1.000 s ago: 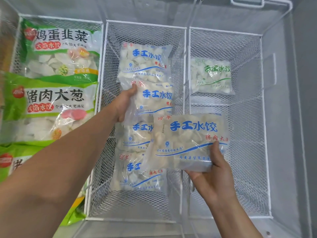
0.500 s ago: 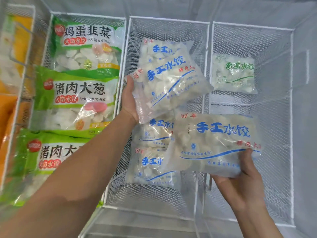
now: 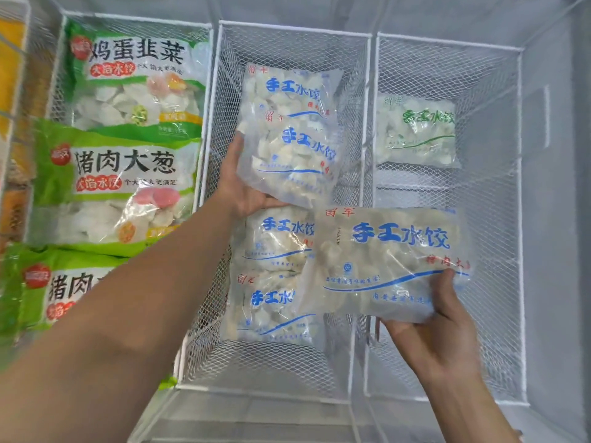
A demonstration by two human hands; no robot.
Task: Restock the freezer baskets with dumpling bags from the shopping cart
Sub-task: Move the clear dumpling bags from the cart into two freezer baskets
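The left hand (image 3: 238,183) reaches into the middle basket (image 3: 294,28) and grips a clear bag (image 3: 292,161) with blue print from underneath, thumb up along its left edge, fingers curled below its lower corner. The bag is lifted and tilted, above the others in that basket. Just behind it lies a back bag (image 3: 284,91) of the same kind, partly covered by the held one. Below the hand two more lie flat in a row toward the near end: a third bag (image 3: 275,241) and a near bag (image 3: 268,308).

The right hand (image 3: 438,330) holds a second clear bag (image 3: 387,263) by its lower right edge, thumb on top over the print, fingers underneath. It hangs level over the wire divide between the middle basket and the right basket (image 3: 447,43), covering part of the third and near bags.

In the right basket a single green-print bag (image 3: 415,132) lies flat at the far end, well apart from both hands.

The left basket (image 3: 137,20) holds three large green packs (image 3: 118,177) overlapping front to back; the left forearm crosses over the nearest one. Further left, something orange (image 3: 11,59) shows at the frame's edge, too blurred to name.
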